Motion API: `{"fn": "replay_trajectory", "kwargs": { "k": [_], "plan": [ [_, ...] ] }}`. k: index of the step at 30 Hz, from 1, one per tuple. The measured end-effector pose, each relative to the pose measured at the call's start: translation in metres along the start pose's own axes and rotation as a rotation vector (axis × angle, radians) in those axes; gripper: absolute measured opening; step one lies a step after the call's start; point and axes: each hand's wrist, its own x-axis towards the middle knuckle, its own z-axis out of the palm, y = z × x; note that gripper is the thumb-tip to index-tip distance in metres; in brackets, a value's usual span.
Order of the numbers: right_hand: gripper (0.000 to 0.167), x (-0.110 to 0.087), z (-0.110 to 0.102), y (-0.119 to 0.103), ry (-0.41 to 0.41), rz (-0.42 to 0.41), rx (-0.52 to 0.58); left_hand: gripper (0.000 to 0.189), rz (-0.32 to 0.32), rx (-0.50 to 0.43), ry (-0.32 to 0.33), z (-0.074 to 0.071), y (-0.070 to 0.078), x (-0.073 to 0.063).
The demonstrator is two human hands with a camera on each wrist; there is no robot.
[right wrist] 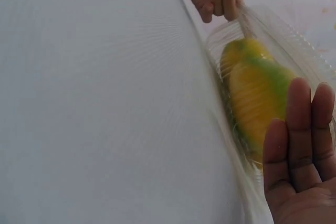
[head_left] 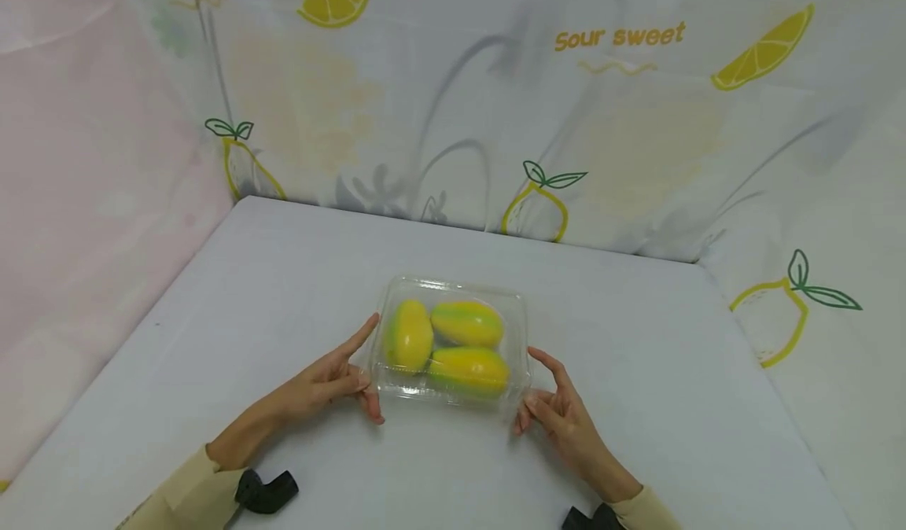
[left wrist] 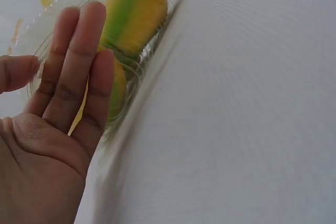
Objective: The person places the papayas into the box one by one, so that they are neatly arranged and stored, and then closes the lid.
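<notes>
A clear plastic clamshell box (head_left: pixel 453 285), its lid down, sits on the white table with three yellow-green mangoes (head_left: pixel 467 324) inside. My left hand (head_left: pixel 329 380) is at the box's left side, index fingertip against the upper side and thumb by the front corner. In the left wrist view its other fingers (left wrist: pixel 73 72) are straight, and the thumb tip meets the clear rim. On the opposite side, my right hand (head_left: pixel 562 412) has its index fingertip at the box's edge and its thumb by the front right corner. Straight fingers (right wrist: pixel 300 135) show in the right wrist view.
The white tabletop (head_left: pixel 623 341) stretches around the box on all sides. Behind it hangs a lemon-printed cloth (head_left: pixel 453 105), with a pinkish cloth (head_left: pixel 92 200) on the left. A black strap mount (head_left: pixel 267 492) is on the left sleeve, another (head_left: pixel 594 518) at the right wrist.
</notes>
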Motion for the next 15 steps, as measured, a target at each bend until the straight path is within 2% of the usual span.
{"fn": "replay_trajectory", "kwargs": {
  "k": [4,10,15],
  "plan": [
    [0.063,-0.0006,-0.0013,0.0009,-0.026,-0.021,-0.007,0.078,-0.011,0.023,0.035,0.0019,0.0012,-0.0005],
    [0.062,-0.0002,-0.0018,-0.0001,-0.021,-0.022,-0.051,0.069,0.001,0.053,0.058,0.0007,-0.0002,-0.0009],
    [0.06,0.0012,-0.0038,-0.0006,-0.028,-0.105,-0.149,0.075,-0.004,0.018,0.047,-0.0001,-0.0003,-0.0005]
  ]
}}
